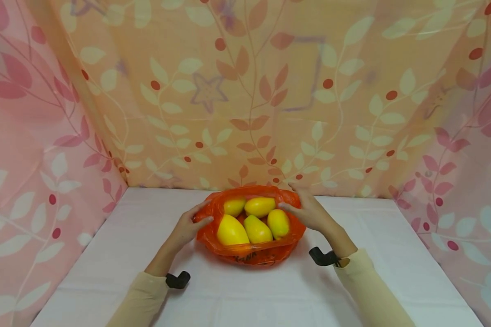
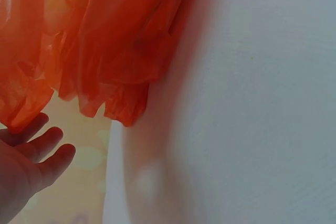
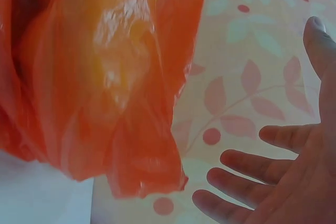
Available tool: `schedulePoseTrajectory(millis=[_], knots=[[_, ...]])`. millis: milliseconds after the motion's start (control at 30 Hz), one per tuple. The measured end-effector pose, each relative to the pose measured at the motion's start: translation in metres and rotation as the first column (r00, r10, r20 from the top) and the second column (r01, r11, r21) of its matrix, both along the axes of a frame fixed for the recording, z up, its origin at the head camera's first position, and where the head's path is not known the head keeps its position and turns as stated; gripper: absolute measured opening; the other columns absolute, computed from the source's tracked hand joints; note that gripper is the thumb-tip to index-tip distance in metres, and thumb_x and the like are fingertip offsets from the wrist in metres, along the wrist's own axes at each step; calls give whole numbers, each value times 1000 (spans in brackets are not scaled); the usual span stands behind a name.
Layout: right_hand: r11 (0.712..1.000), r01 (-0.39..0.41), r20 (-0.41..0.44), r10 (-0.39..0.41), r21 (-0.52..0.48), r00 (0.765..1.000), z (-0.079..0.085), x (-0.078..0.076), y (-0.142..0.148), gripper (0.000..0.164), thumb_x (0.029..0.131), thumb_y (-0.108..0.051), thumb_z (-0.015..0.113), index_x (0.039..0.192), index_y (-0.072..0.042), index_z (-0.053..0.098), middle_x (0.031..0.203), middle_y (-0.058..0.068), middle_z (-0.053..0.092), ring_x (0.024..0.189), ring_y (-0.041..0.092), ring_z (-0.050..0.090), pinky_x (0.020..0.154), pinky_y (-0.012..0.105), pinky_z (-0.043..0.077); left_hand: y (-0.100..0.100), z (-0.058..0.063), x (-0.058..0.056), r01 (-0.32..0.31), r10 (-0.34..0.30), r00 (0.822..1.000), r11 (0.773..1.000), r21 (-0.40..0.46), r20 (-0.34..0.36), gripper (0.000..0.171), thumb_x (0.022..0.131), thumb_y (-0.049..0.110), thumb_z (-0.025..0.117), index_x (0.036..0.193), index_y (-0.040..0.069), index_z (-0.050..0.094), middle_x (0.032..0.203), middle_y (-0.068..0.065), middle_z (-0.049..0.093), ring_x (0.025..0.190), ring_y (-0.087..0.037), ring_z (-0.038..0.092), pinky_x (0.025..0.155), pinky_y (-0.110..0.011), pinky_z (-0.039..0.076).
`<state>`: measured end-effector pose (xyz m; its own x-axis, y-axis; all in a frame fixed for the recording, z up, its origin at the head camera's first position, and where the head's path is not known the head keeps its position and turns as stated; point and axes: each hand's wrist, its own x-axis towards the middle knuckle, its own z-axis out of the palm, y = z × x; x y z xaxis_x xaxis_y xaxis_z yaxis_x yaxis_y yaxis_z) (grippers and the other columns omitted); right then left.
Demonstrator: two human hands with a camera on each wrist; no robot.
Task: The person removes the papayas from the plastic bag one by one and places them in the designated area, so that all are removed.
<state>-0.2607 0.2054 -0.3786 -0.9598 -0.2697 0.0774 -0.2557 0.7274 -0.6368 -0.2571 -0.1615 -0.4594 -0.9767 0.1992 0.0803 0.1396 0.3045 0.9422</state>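
Note:
An orange-red plastic bag (image 1: 251, 260), its mouth spread wide, sits in the middle of the white table. Inside lie several smooth yellow fruits (image 1: 232, 230), possibly mangoes. My left hand (image 1: 186, 227) is at the bag's left side, thumb near the rim; the left wrist view shows its fingers (image 2: 50, 142) loosely extended by the bag's crumpled edge. On the other side is my right hand (image 1: 313, 212), thumb over the right rim in the head view. In the right wrist view its fingers (image 3: 257, 169) are spread, with a gap between them and the bag (image 3: 121, 103).
White cloth covers the table (image 1: 245, 299). A yellow leaf-patterned curtain (image 1: 245, 91) hangs behind it, and pink patterned curtains (image 1: 28, 172) enclose both sides. Each wrist carries a small black camera (image 1: 177, 280).

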Motion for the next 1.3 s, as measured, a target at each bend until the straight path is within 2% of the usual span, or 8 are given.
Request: schedulePoseTrajectory(millis=[200,333,467,700,1000,1133,1300], knots=[[999,-29,-4,29,-22,1000,0,-1,-10,88,88,-58,61,154,-11,25,158,16,30,142,42,33,113,64,28,4,-2,0,-2,2,1000,999,-33,-1,56,92,31,67,143,18,50,152,-15,41,141,-37,38,109,-51,41],[998,-58,-12,58,-27,998,-1,-3,-17,90,88,-59,60,154,-8,25,158,17,30,143,42,32,115,62,26,5,-4,-2,-24,26,999,996,-89,21,53,91,35,67,141,20,53,152,-15,42,143,-38,34,113,-54,36],[997,-75,-7,75,-25,997,-4,-5,-24,88,89,-57,60,154,-8,26,158,18,29,144,41,31,116,61,25,7,-5,-4,-33,39,998,994,-103,52,54,91,34,67,142,20,53,152,-18,42,141,-39,36,113,-54,36],[997,-77,35,78,-26,996,-9,-5,-36,93,84,-65,60,153,-11,28,158,13,30,145,39,30,115,62,25,12,-6,-6,-62,67,997,993,-102,49,56,90,30,69,141,13,52,148,-21,46,134,-38,44,110,-51,41],[995,-96,49,96,-5,994,-11,-3,-48,94,84,-66,60,154,-12,29,157,12,34,145,36,31,116,60,26,14,-10,-9,-91,95,995,991,-101,29,55,91,28,69,140,9,53,145,-22,49,132,-38,47,108,-49,43],[995,-96,52,95,9,994,-11,-2,-53,91,84,-67,60,153,-16,30,156,11,36,143,37,33,115,62,27,15,-12,-9,-121,124,992,990,-79,34,54,90,26,70,139,10,54,144,-21,50,132,-37,48,107,-48,44],[994,-108,54,107,9,993,-10,-1,-59,85,86,-60,62,153,-17,31,156,10,36,144,36,33,115,61,28,16,-13,-9,-159,160,986,987,-32,37,53,90,23,70,138,9,56,144,-20,50,135,-35,46,109,-47,42]])
